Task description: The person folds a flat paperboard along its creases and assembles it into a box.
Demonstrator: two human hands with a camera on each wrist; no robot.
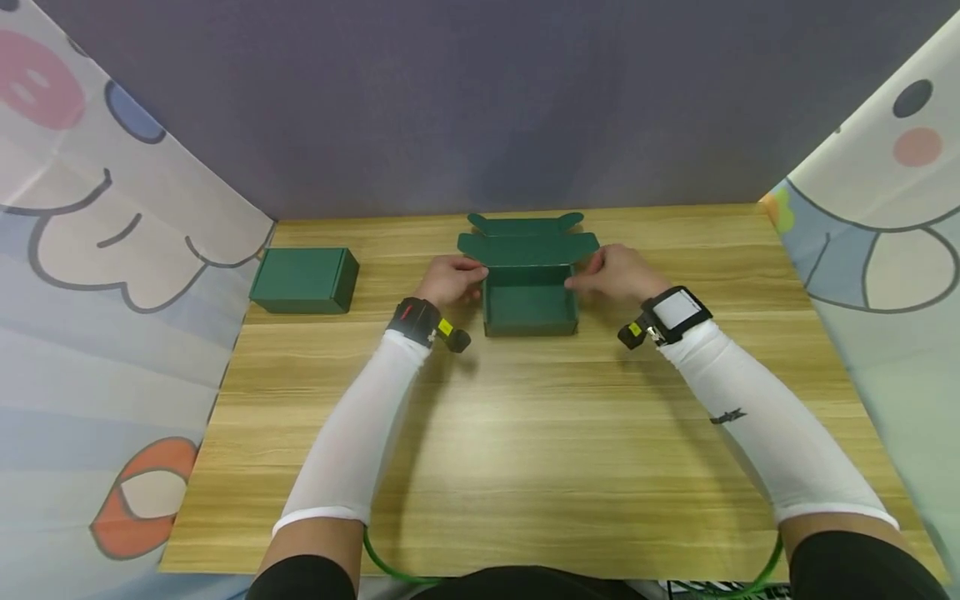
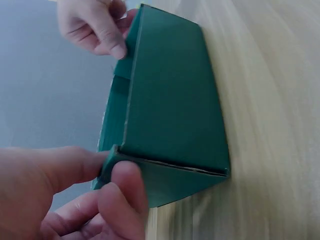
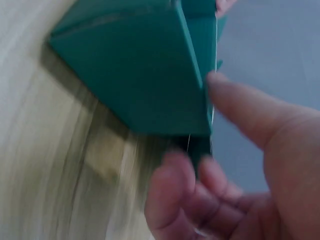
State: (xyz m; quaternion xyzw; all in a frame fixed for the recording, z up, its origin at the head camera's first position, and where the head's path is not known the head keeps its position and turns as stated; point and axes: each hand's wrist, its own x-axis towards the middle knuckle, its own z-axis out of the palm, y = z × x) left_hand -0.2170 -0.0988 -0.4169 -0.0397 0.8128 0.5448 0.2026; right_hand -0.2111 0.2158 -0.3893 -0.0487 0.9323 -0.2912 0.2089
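Note:
A green cardboard box [image 1: 531,302] stands on the table with its lid [image 1: 529,248] raised at the back, its side flaps spread. My left hand [image 1: 450,280] pinches the left wall near its back corner, thumb inside and forefinger outside in the left wrist view. At the right side, my right hand [image 1: 617,273] touches the wall's top edge with its thumb. In the right wrist view, the right fingers [image 3: 172,187] are bent and blurred, apart from the side wall, near the back corner. The box's inside shows only bare green walls and floor.
A second green box [image 1: 303,281], closed, stands at the left of the wooden table [image 1: 517,467]. Behind the table rises a grey panel [image 1: 480,108], with cartoon-printed cloth [image 1: 90,333] at the sides. A green cable [image 1: 390,568] hangs by the front edge.

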